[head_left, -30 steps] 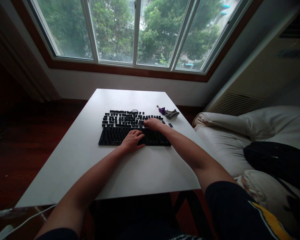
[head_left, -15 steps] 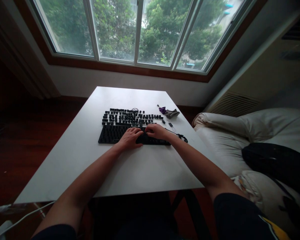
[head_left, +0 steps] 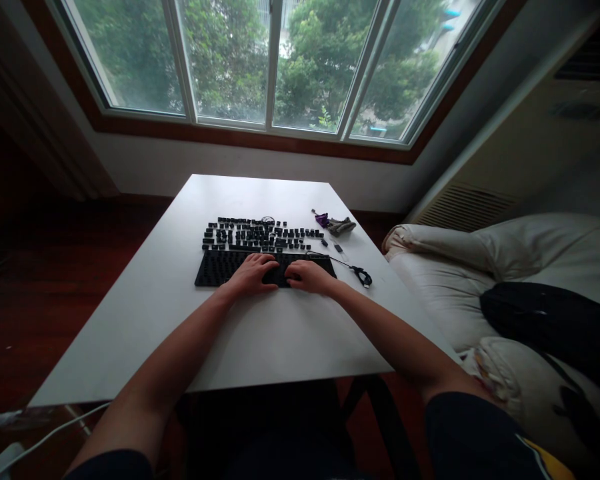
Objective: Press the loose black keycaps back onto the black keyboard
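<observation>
Both hands rest palm-down on the black keyboard (head_left: 230, 267), which lies at the centre of the white table (head_left: 145, 313): left hand (head_left: 253, 275) and right hand (head_left: 307, 276) side by side, fingers loosely spread, clamped on nothing. Loose keycaps (head_left: 260, 235) lie in rows just beyond the keyboard, toward the far edge; a cable (head_left: 353, 268) and a grey cloth (head_left: 341, 226) lie near the right edge.

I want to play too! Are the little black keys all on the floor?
No, the keycaps lie on the white table behind the keyboard.
</observation>
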`<control>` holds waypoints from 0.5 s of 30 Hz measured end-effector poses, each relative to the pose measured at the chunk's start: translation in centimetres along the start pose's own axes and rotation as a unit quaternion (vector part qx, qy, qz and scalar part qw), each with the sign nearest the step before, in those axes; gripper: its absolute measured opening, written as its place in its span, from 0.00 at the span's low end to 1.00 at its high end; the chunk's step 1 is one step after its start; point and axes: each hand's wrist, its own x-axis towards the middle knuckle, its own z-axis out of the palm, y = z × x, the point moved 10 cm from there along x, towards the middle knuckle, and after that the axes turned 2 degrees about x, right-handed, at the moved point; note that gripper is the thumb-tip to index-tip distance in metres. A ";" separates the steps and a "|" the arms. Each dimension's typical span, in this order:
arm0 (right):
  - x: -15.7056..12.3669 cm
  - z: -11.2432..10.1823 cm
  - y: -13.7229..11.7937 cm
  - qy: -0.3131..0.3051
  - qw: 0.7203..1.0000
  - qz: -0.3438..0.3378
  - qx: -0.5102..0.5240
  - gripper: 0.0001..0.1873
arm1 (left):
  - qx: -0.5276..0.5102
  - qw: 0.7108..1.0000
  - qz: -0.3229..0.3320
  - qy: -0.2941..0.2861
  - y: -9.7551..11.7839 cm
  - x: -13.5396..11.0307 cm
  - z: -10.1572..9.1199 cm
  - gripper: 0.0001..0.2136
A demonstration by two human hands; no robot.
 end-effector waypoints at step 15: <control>-1.1 0.3 -0.2 0.049 0.998 0.040 0.000 0.06 | -0.005 1.000 -0.004 0.006 -0.4 -0.2 0.0 0.32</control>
